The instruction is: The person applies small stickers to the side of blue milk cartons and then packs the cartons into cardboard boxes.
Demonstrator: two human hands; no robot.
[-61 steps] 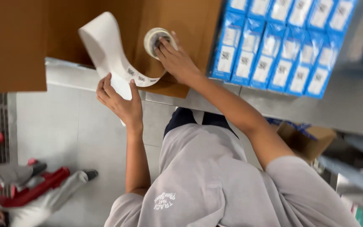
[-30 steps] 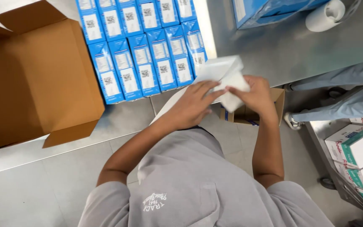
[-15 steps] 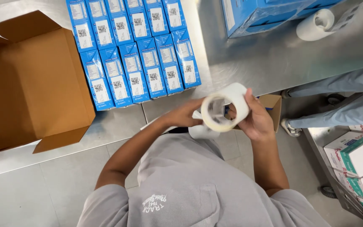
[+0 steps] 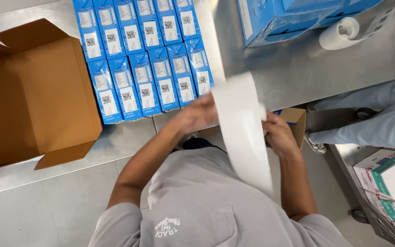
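a long white paper strip (image 4: 243, 132) hangs in front of the person's chest, near the edge of a steel table (image 4: 289, 77), running from between both hands down toward the grey shirt. the left hand (image 4: 197, 114) holds the strip's left edge, fingers curled on it. the right hand (image 4: 277, 132) sits just behind the strip's right edge; its fingers are partly hidden, so whether they grip the strip cannot be told.

on the table, just beyond the left hand, stand ten small blue cartons (image 4: 145, 59) in two rows of five, packed side by side, each with a white label on top. to the left lies one open brown cardboard box (image 4: 28, 100), flaps spread; nothing shows inside it. at the far right of the table are larger blue boxes (image 4: 275, 18), too crowded to count, and beside them one white roll (image 4: 341, 33).

a small brown box (image 4: 293, 120) sits below the table edge, right of the right hand. another person's legs (image 4: 366, 121) in light blue stand to the right. white and green boxes (image 4: 389, 183) are stacked at the near right.
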